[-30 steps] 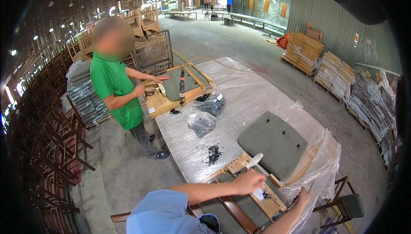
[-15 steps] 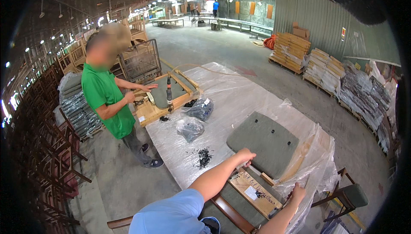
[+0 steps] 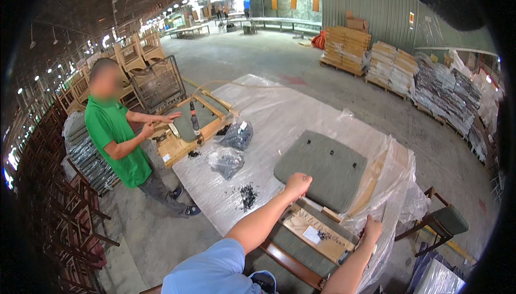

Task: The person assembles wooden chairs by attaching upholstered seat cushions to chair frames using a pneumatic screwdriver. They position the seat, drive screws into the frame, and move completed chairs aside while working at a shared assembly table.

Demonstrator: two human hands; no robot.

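My left hand [image 3: 298, 185] is closed at the left end of a wooden board [image 3: 310, 230] with handwriting and a white label, beside the near edge of a grey-green upholstered panel [image 3: 321, 171]. At the board's right end, my right hand [image 3: 371, 229] is also closed, against the plastic sheet. What either hand grips is hidden. A small heap of black screws [image 3: 323, 235] lies on the board. Under it is another grey-green padded piece, with a dark brown wooden chair rail [image 3: 293, 267] nearer me. Several small black pieces sit on the upholstered panel.
The plastic-covered table [image 3: 263, 149] carries loose black screws [image 3: 248, 197] and clear bags of black parts [image 3: 236, 134]. A co-worker in green [image 3: 121, 135] stands at the far left by a wooden jig [image 3: 180, 150] with a power screwdriver [image 3: 194, 120]. A chair [image 3: 445, 220] stands at right.
The whole scene has shifted left and up in the picture. Both my hands stay closed near the board's two ends. The co-worker's hands remain over the wooden jig.
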